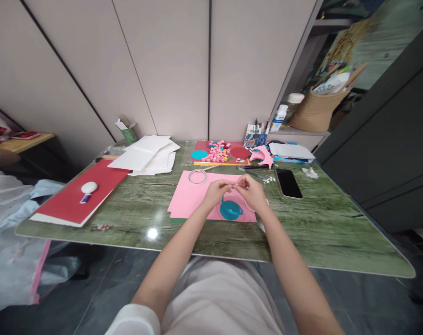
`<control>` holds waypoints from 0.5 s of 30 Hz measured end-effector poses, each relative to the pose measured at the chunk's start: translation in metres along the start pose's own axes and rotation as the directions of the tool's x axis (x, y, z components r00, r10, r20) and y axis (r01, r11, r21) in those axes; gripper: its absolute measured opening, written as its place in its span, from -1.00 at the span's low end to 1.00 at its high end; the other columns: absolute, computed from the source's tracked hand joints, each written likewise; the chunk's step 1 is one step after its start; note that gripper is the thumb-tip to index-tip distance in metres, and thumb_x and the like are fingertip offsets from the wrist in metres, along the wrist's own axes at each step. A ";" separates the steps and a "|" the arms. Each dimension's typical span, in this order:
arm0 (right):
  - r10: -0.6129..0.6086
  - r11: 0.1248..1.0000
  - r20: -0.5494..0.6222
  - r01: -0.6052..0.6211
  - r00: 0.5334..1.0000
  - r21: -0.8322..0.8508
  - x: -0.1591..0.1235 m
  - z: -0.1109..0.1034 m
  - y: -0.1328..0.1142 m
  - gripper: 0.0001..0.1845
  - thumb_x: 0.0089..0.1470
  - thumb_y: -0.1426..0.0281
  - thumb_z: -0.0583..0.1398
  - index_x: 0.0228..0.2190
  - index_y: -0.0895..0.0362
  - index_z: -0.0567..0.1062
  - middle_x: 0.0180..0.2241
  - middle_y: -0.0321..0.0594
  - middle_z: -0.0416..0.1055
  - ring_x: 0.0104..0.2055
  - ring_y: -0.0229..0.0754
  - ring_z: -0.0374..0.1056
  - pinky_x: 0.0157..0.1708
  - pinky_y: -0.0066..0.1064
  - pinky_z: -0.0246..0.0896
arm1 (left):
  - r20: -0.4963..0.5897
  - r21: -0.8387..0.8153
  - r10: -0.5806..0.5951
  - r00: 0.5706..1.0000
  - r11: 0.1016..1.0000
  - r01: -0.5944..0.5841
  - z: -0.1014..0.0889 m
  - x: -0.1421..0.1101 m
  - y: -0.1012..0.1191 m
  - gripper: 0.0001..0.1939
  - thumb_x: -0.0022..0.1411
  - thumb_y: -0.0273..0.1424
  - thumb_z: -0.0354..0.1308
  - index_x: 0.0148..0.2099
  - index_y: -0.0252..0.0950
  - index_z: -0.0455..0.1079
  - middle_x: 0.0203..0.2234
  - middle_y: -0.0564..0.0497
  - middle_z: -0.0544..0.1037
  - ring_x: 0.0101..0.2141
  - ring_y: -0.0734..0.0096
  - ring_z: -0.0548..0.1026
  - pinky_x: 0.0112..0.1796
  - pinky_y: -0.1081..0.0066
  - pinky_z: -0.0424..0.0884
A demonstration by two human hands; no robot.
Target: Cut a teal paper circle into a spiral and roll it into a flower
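Light clothing [225, 298] lies nearest, forearms [178, 246] converging so that the left grip [216, 190] and right grip [252, 191] — both narrow, pinched on a small pink piece [235, 184] — meet above pink paper [188, 197] and a teal ring [228, 216], presumably to keep fine handling centred over the counter [319, 223].

We see a green, wood-grained table [323, 223] with a glossy top and rounded front corners. At left we note a red sheet [66, 200]; behind it, overlapping white sheets [141, 158] and a small green box [128, 134]. Near the centre we find pink sheets [183, 195], a green edge showing beneath; at right, a dark-screened phone [288, 183] and, near it, a crumpled white tissue [310, 172].
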State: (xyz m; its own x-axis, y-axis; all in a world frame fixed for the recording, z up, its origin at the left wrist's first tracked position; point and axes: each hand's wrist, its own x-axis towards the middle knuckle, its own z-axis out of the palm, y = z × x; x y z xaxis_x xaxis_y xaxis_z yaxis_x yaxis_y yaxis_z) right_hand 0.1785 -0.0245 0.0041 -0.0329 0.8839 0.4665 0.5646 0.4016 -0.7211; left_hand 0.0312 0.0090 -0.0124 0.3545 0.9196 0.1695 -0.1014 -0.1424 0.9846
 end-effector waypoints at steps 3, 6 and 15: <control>-0.025 0.998 -0.026 0.024 0.999 -0.055 0.000 0.000 0.000 -0.89 -0.08 0.34 0.14 -0.45 0.10 0.30 -0.53 -0.31 0.28 -0.49 -0.27 0.20 -0.45 -0.43 0.11 | -0.010 -0.028 -0.019 1.000 0.999 0.019 0.002 -0.001 0.001 -0.78 -0.08 -0.41 0.15 -0.31 -0.36 0.47 -0.43 -0.06 0.52 -0.49 0.50 0.38 -0.35 0.42 0.30; -0.053 0.994 -0.050 0.048 0.997 -0.097 -0.001 0.000 -0.001 -0.89 -0.07 0.36 0.14 -0.42 0.10 0.31 -0.50 -0.30 0.28 -0.47 -0.26 0.22 -0.42 -0.42 0.11 | 0.007 -0.117 -0.036 0.999 0.992 0.036 0.004 -0.003 0.000 -0.74 -0.12 -0.45 0.17 -0.28 -0.35 0.47 -0.37 -0.06 0.52 -0.40 0.47 0.39 -0.27 0.39 0.29; -0.089 0.980 -0.066 0.076 0.994 -0.182 -0.001 -0.002 -0.004 -0.87 -0.05 0.36 0.14 -0.37 0.10 0.33 -0.45 -0.27 0.27 -0.44 -0.23 0.21 -0.37 -0.39 0.09 | 0.061 -0.241 -0.099 0.993 0.964 0.111 0.003 -0.006 -0.002 -0.64 -0.10 -0.56 0.07 -0.18 -0.30 0.44 -0.22 -0.07 0.48 -0.27 0.41 0.36 -0.23 0.40 0.24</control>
State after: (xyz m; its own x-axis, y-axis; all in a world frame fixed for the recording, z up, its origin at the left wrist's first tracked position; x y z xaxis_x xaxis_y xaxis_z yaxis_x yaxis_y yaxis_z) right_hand 0.1784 -0.0272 0.0077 -0.0284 0.8268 0.5618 0.7008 0.4172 -0.5786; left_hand 0.0315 0.0024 -0.0152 0.4186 0.9052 0.0732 -0.2823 0.0531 0.9578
